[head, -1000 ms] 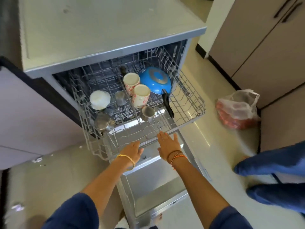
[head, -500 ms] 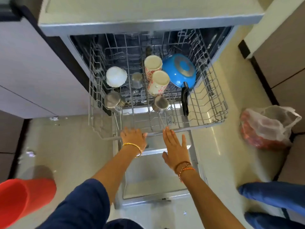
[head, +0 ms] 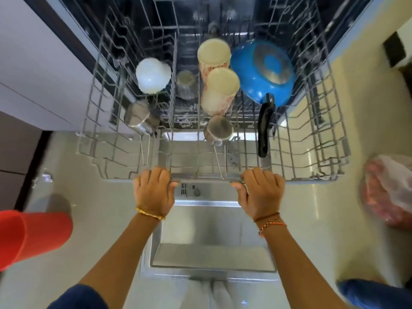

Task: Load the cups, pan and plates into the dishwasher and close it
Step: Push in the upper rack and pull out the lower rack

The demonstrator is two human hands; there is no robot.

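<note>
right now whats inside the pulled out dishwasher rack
The rack holds a blue pan, two patterned cups, a white bowl and three steel cups, all upside down. No plates show. Both hands, left hand and right hand, grip its front rail.

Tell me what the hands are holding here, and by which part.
Both the left hand and right hand grip the front rail of the upper rack.

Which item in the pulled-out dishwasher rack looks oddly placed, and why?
The blue pan sits tilted, bottom up, at the rack's right rear, its black handle jutting forward over the wires. The cups beside it lean too. Nothing looks spilled or broken. Both hands, left and right, grip the front rail.
</note>
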